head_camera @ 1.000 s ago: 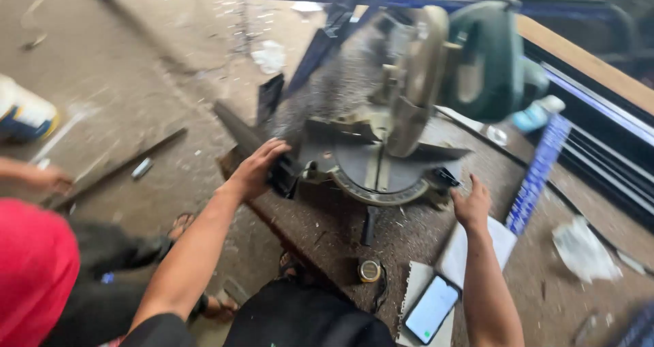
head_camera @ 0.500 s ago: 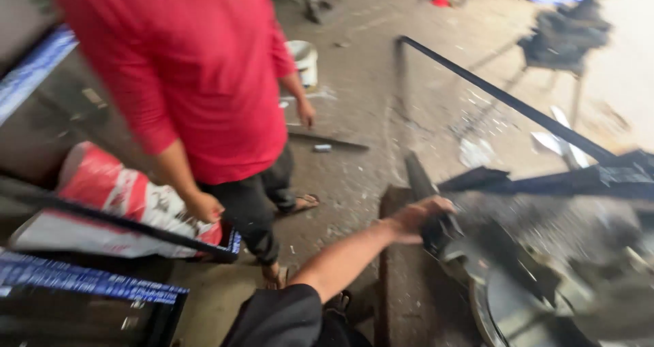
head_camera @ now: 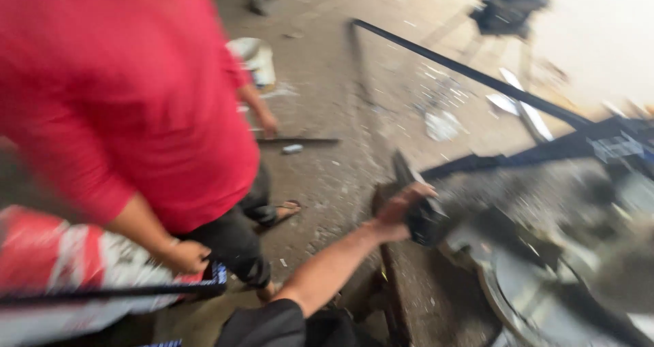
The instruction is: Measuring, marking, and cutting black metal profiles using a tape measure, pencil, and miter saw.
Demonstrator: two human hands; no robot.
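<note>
Frame blurred. Left hand (head_camera: 402, 209) at centre, fingers curled on black edge of mitre saw base (head_camera: 518, 265); grip looks clamped, blur hides detail. Saw fills 4 o'clock corner on tabletop (head_camera: 422, 299). Right hand out of view. Co-worker in red shirt (head_camera: 129, 95) at 9 o'clock, hand (head_camera: 185, 257) holding dark metal bar (head_camera: 116, 292). Long dark bar (head_camera: 470, 74) on floor toward 1 o'clock.

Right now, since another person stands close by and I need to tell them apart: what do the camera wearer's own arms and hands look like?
Only the left arm shows: a bare forearm and bare left hand, no glove, watch or ring visible through the blur. A dark short sleeve covers the upper arm. The right arm is out of view. The other person wears a red long-sleeved shirt.
</note>
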